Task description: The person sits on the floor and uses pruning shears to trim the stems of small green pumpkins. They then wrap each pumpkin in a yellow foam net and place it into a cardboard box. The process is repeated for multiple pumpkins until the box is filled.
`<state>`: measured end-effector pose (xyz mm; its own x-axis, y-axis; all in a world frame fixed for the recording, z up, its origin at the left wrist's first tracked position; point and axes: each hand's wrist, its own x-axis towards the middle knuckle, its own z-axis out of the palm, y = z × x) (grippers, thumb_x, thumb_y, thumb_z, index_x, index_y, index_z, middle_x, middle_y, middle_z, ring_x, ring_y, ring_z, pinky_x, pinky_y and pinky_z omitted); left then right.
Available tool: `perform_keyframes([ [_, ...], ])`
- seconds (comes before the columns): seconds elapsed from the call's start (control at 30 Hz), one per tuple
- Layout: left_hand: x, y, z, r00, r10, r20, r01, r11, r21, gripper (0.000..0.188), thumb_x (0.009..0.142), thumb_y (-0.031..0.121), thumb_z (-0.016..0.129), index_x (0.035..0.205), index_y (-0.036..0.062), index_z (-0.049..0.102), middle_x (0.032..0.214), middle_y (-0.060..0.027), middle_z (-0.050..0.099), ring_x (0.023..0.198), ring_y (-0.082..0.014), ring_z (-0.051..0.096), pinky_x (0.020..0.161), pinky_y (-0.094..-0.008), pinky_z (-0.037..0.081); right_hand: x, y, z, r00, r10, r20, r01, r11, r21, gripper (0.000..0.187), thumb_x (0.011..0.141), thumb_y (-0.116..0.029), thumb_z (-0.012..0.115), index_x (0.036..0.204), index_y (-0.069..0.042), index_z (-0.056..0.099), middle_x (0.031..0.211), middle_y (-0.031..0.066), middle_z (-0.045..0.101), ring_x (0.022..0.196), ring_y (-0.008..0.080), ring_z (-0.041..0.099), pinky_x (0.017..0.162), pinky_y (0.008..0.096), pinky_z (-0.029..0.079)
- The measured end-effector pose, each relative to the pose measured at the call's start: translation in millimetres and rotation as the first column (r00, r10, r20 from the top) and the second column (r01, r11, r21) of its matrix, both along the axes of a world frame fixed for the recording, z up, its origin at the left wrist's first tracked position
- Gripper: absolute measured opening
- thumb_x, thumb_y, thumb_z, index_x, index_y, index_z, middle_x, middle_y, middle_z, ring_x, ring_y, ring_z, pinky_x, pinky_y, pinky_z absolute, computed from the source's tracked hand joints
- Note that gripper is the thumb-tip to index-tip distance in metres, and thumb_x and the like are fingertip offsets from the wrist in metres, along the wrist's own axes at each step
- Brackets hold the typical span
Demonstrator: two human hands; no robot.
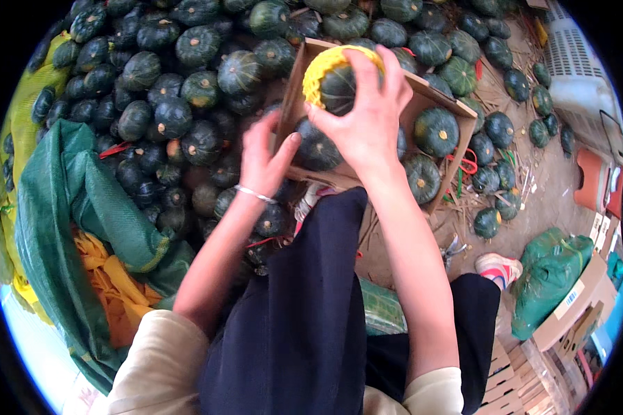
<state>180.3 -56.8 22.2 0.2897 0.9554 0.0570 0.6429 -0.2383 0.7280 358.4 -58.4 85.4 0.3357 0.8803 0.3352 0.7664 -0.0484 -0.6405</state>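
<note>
The round dark-green squash [339,90] is up in the person's right hand [353,86], over the far left part of an open cardboard box [295,86]. A knitted-looking yellow net sleeve [318,66] wraps its rim, leaving the green face bare. That hand is spread to the squash's width, thumb on the near left and fingers over the far side, closed against sleeve and rind. My worry is the sleeve: if it slides under those fingertips, the squash could slip out and knock the bare squash [316,146] lying below, bruising both.

The left hand [264,152] is by the box's left wall, thumb well apart from the fingers. It looks loosely open with nothing held; I can't tell whether it touches the cardboard. With no clear support from that side, a bump could tip or shift the box, I'd say.

Inside, two more squashes [436,131] lie toward the right wall with no sleeve that I can see, so they might rub if jolted.

Further out, a great heap of squashes [203,142] spreads to the left; one could roll against the box if disturbed. A green sack [52,194] gapes beside it, showing yellow-orange material [121,280]. On the right, red string [467,164] lies by the box, where it could snag a foot, and a pale plastic crate [578,66] stands beyond.
</note>
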Motion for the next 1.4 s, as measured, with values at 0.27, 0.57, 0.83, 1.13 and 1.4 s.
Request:
perform_keyframes([
  [0.27, 21, -9, -30, 0.87, 0.38, 0.313, -0.327, 0.922, -0.208, 0.024, 0.088, 0.013, 0.059, 0.107, -0.0017, 0.062, 0.1, -0.0109, 0.065, 0.093, -0.0157, 0.059, 0.084, -0.0294, 0.046, -4, 36, -11, 0.863, 0.424, 0.275, -0.239, 0.822, -0.518, 0.073, 0.059, -0.024, 0.078, 0.125, -0.024, 0.047, 0.132, 0.0055, 0.041, 0.114, 0.0435, 0.039, 0.083, 0.0568, 0.048],
  [0.57, -36, -17, 63, 0.993, 0.098, 0.059, -0.098, 0.995, 0.006, 0.038, 0.082, 0.017, 0.062, 0.116, 0.0028, 0.055, 0.108, -0.0142, 0.057, 0.101, -0.0245, 0.056, 0.089, -0.0348, 0.045, -29, 47, -44, 0.968, 0.104, 0.228, 0.03, 0.855, -0.517, 0.076, 0.066, -0.029, 0.078, 0.132, -0.025, 0.04, 0.136, 0.0046, 0.033, 0.115, 0.0432, 0.037, 0.082, 0.059, 0.047],
  [0.83, -396, -103, 170, 0.362, 0.177, -0.915, -0.316, 0.947, 0.058, 0.056, 0.078, 0.017, 0.068, 0.125, -0.0012, 0.044, 0.122, -0.0201, 0.05, 0.112, -0.0336, 0.05, 0.095, -0.0403, 0.04, -38, -46, -7, 0.969, 0.199, 0.148, -0.145, 0.939, -0.311, 0.063, 0.074, -0.023, 0.068, 0.131, -0.012, 0.043, 0.144, 0.0177, 0.022, 0.128, 0.0505, 0.023, 0.095, 0.0667, 0.028],
  [1.13, -220, -23, 204, 0.735, -0.114, -0.669, -0.068, 0.968, -0.24, 0.039, 0.081, 0.004, 0.052, 0.12, -0.0037, 0.052, 0.109, -0.0194, 0.059, 0.103, -0.0304, 0.058, 0.089, -0.034, 0.044, -17, -137, 51, 0.741, 0.117, -0.661, -0.349, 0.909, -0.229, 0.036, 0.081, -0.008, 0.062, 0.116, -0.003, 0.054, 0.116, 0.0162, 0.057, 0.105, 0.028, 0.056, 0.087, 0.0353, 0.047],
  [1.4, -1, -40, 120, 0.924, -0.191, 0.33, 0.358, 0.738, -0.573, 0.03, 0.094, 0.016, 0.049, 0.118, -0.0028, 0.051, 0.106, -0.007, 0.056, 0.099, -0.0123, 0.051, 0.087, -0.0277, 0.042, -33, -94, 24, 0.923, 0.141, -0.358, -0.108, 0.988, 0.111, 0.037, 0.077, -0.008, 0.067, 0.111, -0.002, 0.056, 0.107, 0.015, 0.056, 0.098, 0.0296, 0.056, 0.085, 0.0358, 0.047],
])
